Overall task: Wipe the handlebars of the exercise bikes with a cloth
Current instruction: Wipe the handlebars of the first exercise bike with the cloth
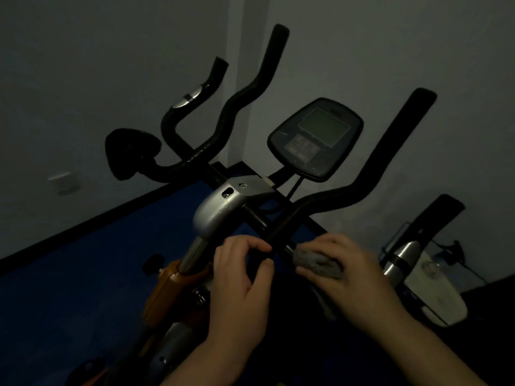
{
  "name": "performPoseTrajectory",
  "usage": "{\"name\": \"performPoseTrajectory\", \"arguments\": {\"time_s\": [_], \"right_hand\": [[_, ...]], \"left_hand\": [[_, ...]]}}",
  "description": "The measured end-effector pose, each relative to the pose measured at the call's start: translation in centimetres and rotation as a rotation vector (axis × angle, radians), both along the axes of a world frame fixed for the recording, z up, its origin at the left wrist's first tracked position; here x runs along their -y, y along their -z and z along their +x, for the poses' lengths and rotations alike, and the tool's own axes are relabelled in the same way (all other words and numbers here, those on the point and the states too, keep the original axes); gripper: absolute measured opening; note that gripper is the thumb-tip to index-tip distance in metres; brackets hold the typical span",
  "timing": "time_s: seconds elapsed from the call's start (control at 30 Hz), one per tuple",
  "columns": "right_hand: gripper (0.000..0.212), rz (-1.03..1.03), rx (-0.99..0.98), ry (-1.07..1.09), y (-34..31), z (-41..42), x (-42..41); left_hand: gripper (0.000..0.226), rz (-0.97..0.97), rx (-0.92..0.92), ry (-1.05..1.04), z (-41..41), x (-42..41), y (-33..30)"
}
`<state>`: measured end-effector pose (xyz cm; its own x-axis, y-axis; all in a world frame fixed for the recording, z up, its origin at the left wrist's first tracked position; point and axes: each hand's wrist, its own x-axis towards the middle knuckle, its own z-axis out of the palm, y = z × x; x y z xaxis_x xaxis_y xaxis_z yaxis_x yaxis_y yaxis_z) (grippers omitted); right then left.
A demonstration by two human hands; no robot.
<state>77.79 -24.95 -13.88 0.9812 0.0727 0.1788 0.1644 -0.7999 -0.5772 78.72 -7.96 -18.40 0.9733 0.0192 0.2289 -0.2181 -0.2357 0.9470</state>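
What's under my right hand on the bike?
A grey cloth, gripped by the right hand and held against the black handlebar. The bar's stretch beneath the cloth is covered, so its state cannot be seen.

From where I stand the room is dim, but I count 2 hands: the left hand (239, 277) and the right hand (345, 263). There is 1 grey cloth (317, 261). 1 console (315, 139) with 1 screen (324, 126). 1 black saddle (131, 151). I make out 4 black handlebar arms rising up: (195, 107), (259, 84), (390, 151) and (434, 218). 1 wall socket (64, 183) too.
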Motion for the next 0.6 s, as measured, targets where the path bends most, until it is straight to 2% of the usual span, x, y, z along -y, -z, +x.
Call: {"name": "performPoseTrajectory", "arguments": {"time_s": [0.07,0.13,0.2,0.33,0.4,0.47,0.6], "right_hand": [[0.036,-0.056,-0.051,0.083,1.3,-0.1,-1.0],[0.042,-0.095,-0.201,0.139,1.2,1.6,-1.7],[0.045,-0.128,-0.335,0.065,0.9,3.1,-2.0],[0.042,-0.461,-0.316,-0.098,0.0,0.4,-0.1],[0.043,-0.546,-0.335,-0.13,-0.5,-0.7,1.1],[0.041,-0.542,-0.359,-0.174,-0.5,0.5,0.9],[0.042,-0.294,-0.321,-0.156,0.9,3.5,-1.2]], "left_hand": [[0.009,-0.007,0.011,0.004,0.1,0.1,0.1],[0.013,-0.018,0.015,0.024,0.1,0.1,0.2],[0.013,-0.018,0.026,0.019,0.2,-0.1,0.2],[0.012,-0.022,0.035,0.024,0.3,0.1,0.3],[0.014,-0.011,0.035,0.007,0.3,0.2,0.5],[0.016,-0.009,0.024,-0.018,0.1,0.3,0.5],[0.016,0.003,0.038,-0.049,-0.3,0.5,-0.2]]}}
